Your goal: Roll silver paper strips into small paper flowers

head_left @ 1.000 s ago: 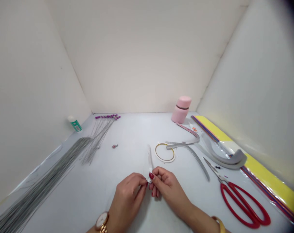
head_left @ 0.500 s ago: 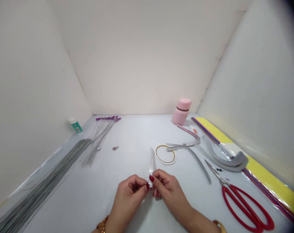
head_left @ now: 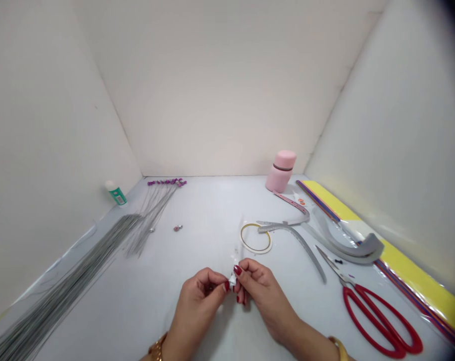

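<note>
Close together near the table's front, both hands pinch one small silvery-white strip [head_left: 233, 280], bunched or folded where the fingertips meet. Its thin, shiny tail points away from me and is hard to make out against the table. My left hand [head_left: 201, 301] grips it from the left between thumb and index finger. From the other side, my right hand [head_left: 264, 294] holds it with the thumb on top and its fingers curled beneath. A roll of white tape [head_left: 271, 244] lies just beyond my right hand, beside a grey strip [head_left: 298, 242].
Red-handled scissors [head_left: 377, 313] lie at right, near flat coloured sheets [head_left: 404, 271] and coiled grey strips [head_left: 366, 253]. A pink flask [head_left: 280, 175] stands behind. On the left are grey wires [head_left: 72, 265], purple-tipped stems [head_left: 163, 193], a glue stick [head_left: 117, 194] and a tiny silvery piece [head_left: 178, 228].
The strip's tail, straight and plain before, now looks fainter and tilts slightly right. My fingers have shifted a little around the bunched part, and both hands still pinch it.
</note>
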